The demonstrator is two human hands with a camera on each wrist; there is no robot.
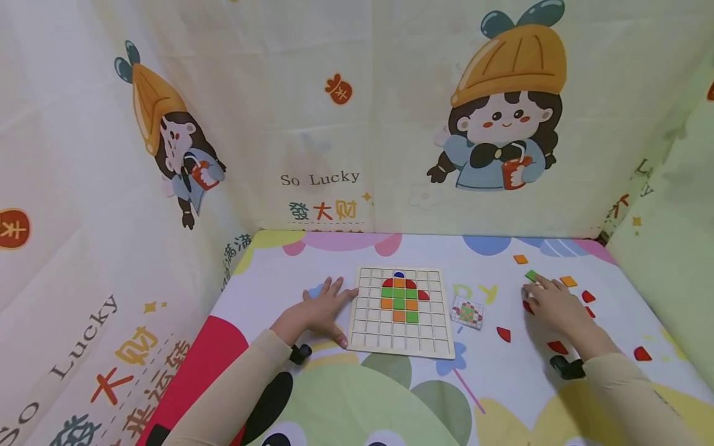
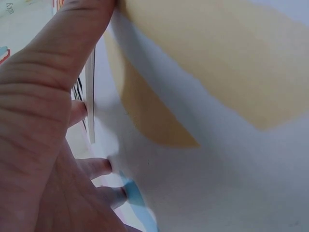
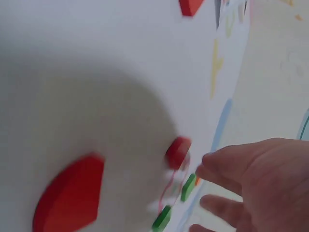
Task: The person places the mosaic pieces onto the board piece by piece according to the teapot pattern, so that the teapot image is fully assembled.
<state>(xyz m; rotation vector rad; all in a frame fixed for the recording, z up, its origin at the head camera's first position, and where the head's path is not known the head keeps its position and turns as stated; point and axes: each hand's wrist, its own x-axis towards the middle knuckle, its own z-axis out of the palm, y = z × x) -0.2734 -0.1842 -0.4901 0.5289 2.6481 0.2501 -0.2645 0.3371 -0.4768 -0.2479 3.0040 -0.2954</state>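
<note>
Left hand [image 1: 319,313]: fingers spread, thumb and index finger at the left edge of the board [image 1: 370,337], pinching nothing.
Right hand [image 1: 558,313]: thumb and fingers apart, reaching at the green tile [image 1: 530,274]; whether they touch it, I cannot tell.
Green tile: on the table [image 1: 312,263], right of the picture card [image 1: 467,312], near 2 orange tiles [image 1: 568,281]; looks light, stiff and smooth, so it may skid; best pinched by 2 opposite edges.
Board: flat, partly filled; probably rigid and light, best steadied by its rim.
Red pieces [image 1: 504,334]: scattered near the right hand; straight sides likely grip better than curved.
</note>
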